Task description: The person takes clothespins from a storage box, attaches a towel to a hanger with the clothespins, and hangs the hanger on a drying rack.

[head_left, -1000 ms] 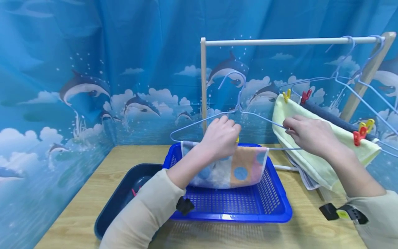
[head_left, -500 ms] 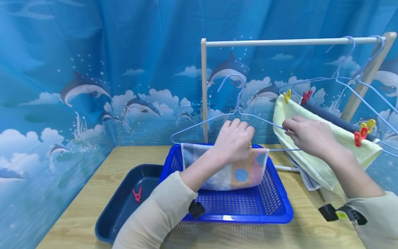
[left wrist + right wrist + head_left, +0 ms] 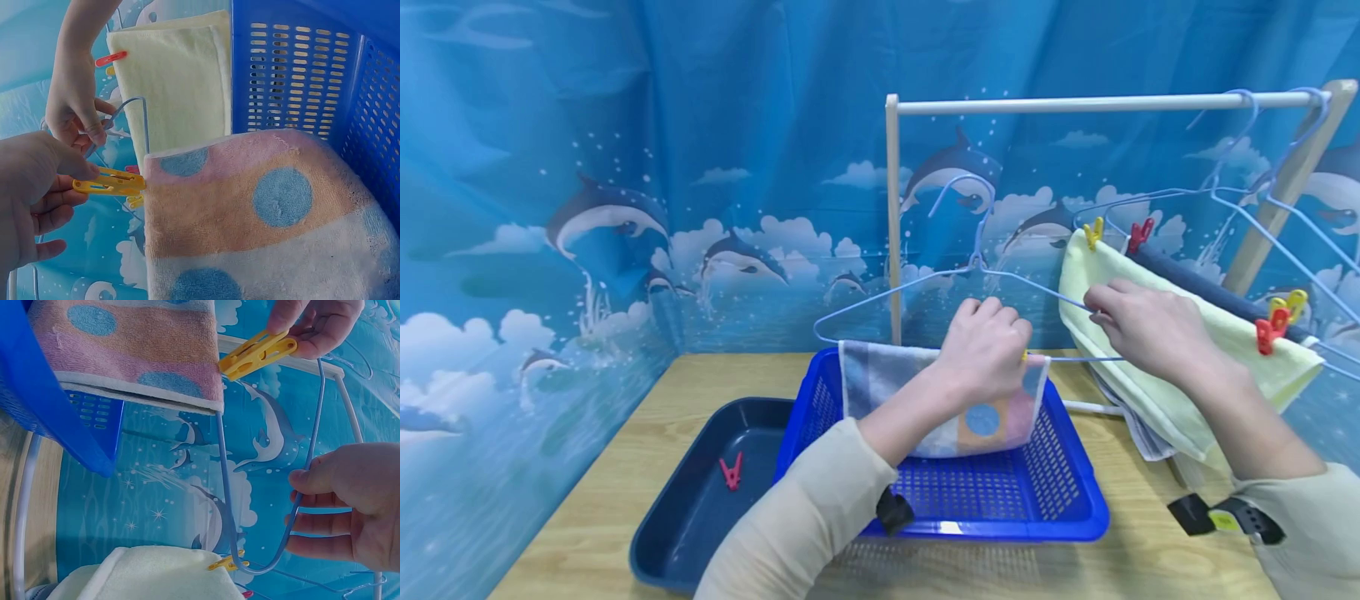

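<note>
A blue wire hanger [image 3: 891, 292] stands above the basket, and a small towel [image 3: 880, 379] with blue dots on orange, pink and pale bands is folded over its bottom bar. My left hand [image 3: 988, 350] pinches a yellow clothespin [image 3: 109, 182] between thumb and fingers. The clothespin's tips meet the towel's top edge near its right end, as the right wrist view also shows. My right hand [image 3: 1150, 329] holds the hanger's right arm, thumb on one side and fingers on the other. The left hand covers part of the towel in the head view.
Below is a blue perforated basket [image 3: 985, 530]. A dark tray [image 3: 655, 517] at left contains a red clothespin [image 3: 732, 472]. At right, a rack's white rod [image 3: 1075, 106] bears hangers with a pale yellow towel [image 3: 1112, 375] and a dark cloth [image 3: 1187, 283], clipped by red and yellow clothespins.
My left hand has slid rightward along the towel's top edge with the yellow clothespin. The red clothespin in the tray has come into full view. My right hand stays on the hanger.
</note>
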`<move>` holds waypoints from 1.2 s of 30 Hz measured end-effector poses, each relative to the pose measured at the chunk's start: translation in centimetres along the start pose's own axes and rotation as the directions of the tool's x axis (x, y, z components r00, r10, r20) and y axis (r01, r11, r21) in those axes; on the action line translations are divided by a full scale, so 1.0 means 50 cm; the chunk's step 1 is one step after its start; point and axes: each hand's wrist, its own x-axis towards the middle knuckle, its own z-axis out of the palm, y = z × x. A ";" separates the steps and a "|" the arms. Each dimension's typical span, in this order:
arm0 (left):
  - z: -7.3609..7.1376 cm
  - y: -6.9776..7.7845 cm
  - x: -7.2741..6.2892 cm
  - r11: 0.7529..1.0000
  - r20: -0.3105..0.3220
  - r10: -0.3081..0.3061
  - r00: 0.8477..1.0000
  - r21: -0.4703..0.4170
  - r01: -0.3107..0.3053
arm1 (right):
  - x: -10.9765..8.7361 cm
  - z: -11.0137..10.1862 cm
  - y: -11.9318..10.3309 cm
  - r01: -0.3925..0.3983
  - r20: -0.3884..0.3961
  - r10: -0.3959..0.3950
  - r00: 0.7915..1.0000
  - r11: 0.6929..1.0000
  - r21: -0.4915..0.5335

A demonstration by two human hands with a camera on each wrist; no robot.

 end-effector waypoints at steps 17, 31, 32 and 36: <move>0.017 0.022 0.000 0.991 -0.049 0.073 0.996 0.117 -0.067 | -0.004 0.004 0.005 0.014 -0.001 -0.014 1.000 1.000 0.004; 0.021 0.017 0.016 0.995 -0.027 0.062 0.998 0.074 -0.060 | -0.003 -0.003 0.002 0.053 0.003 -0.053 0.999 0.999 0.004; 0.022 0.016 0.016 0.996 -0.023 0.062 0.998 0.068 -0.061 | -0.002 -0.004 0.002 0.056 0.000 -0.056 0.998 0.998 0.005; 0.025 0.020 0.018 0.996 0.006 0.065 0.998 0.065 -0.065 | -0.002 -0.007 0.000 0.054 0.008 -0.055 0.998 0.998 0.011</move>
